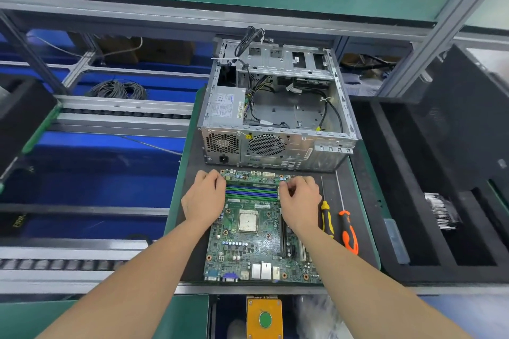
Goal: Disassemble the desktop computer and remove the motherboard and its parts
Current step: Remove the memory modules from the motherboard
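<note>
Head view: the green rectangular motherboard lies flat on the dark-matted surface, just in front of the open grey metal computer case. The left hand and right hand curl their fingers onto opposite ends of its blue memory slots; whether they pinch anything, I cannot tell

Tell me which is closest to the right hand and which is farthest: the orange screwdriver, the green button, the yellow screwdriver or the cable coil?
1. The yellow screwdriver, just right of the right hand.
2. The orange screwdriver, one step further right.
3. The green button, down at the near edge.
4. The cable coil, far back on the left.
</note>
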### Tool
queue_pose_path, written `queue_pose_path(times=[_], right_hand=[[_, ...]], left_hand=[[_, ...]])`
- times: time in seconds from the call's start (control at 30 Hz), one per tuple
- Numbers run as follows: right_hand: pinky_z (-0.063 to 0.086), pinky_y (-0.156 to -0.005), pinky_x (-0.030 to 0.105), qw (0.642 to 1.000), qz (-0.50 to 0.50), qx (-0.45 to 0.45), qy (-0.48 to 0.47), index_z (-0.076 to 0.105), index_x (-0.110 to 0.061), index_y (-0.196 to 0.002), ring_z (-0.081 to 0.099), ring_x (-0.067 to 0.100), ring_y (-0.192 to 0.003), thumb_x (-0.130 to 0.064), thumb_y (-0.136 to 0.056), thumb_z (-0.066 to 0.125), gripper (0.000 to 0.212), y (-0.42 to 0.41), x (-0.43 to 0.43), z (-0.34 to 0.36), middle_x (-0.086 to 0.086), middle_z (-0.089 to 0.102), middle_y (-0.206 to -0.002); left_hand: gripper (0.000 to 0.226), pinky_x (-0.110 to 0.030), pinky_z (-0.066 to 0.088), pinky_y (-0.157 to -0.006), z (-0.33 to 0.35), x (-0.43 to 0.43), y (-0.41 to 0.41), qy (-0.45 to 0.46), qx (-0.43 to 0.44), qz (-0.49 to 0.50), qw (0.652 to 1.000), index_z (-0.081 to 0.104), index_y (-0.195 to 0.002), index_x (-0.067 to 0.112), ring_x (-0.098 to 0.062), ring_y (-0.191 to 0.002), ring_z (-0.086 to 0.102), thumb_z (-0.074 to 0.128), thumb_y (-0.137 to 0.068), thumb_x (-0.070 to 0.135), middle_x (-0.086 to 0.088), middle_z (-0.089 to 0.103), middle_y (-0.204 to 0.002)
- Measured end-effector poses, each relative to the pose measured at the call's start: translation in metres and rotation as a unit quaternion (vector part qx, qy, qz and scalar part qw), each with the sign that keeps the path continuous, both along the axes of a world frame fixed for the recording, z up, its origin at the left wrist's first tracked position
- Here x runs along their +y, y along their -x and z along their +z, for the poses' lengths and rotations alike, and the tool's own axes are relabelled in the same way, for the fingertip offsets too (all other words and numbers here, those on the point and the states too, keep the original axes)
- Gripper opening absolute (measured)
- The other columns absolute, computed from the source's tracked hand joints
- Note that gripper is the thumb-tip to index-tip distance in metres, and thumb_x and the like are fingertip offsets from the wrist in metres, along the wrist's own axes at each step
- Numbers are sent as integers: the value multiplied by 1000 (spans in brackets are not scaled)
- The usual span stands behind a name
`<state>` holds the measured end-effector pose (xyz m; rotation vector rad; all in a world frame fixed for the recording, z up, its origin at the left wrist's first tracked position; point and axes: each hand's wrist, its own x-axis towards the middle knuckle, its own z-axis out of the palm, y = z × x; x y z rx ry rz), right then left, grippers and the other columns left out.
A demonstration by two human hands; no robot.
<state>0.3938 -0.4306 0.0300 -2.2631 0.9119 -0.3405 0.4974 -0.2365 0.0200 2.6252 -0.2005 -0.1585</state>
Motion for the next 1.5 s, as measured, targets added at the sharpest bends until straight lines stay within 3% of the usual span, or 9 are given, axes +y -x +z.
queue_pose_path(times=[0.17, 0.4, 0.53, 0.9, 1.3, 1.5], right_hand=[[34, -91, 44, 1000, -8, 1, -7, 52, -29, -72, 49, 26, -101, -33, -99, 59, 28, -2, 2, 2, 0, 53, -98], [38, -95, 46, 1000, -23, 0, -16, 57, -17, -69, 50, 27, -102, -25, -98, 59, 29, -1, 1, 5, 5, 57, -96], [42, -92, 47, 1000, -21, -19, -14, 51, -23, -65, 51, 25, -95, -26, -97, 62, 34, 0, 0, 9, 6, 58, -88], [32, -88, 42, 998, 2, 14, 62, 62, -22, -92, 46, 25, -100, -34, -99, 57, 15, -1, 2, -5, 0, 51, -103], [33, -90, 44, 996, -2, 36, 80, 65, -19, -98, 46, 26, -102, -32, -101, 53, 18, -1, 4, -1, 3, 55, -108], [33, -91, 44, 997, -2, 37, 74, 66, -19, -99, 46, 26, -102, -32, -101, 53, 19, 0, 5, 0, 3, 54, -108]], left_hand=[[33, -33, 37, -67, 3, 1, -6, -18, 30, -22, 999, 51, -89, 28, -21, -77, 59, 28, -108, 42, 8, 49, -108], [32, -35, 38, -69, 6, 2, -14, -27, 66, -53, 996, 51, -93, 24, -23, -82, 59, 26, -108, 38, 4, 47, -108], [32, -37, 44, -79, 8, 5, -23, -15, 105, -69, 992, 58, -101, 27, -24, -91, 60, 28, -108, 37, 5, 48, -111], [31, -36, 45, -76, 12, 7, -26, -50, 89, -136, 985, 50, -102, 29, -21, -89, 60, 22, -111, 39, 4, 47, -108], [35, -42, 50, -83, 12, 9, -29, -43, 94, -155, 983, 55, -107, 24, -19, -97, 60, 22, -112, 35, 4, 49, -110], [29, -43, 51, -85, 14, 15, -27, -41, 91, -157, 983, 48, -98, 28, -22, -89, 61, 24, -111, 38, 4, 47, -106]])
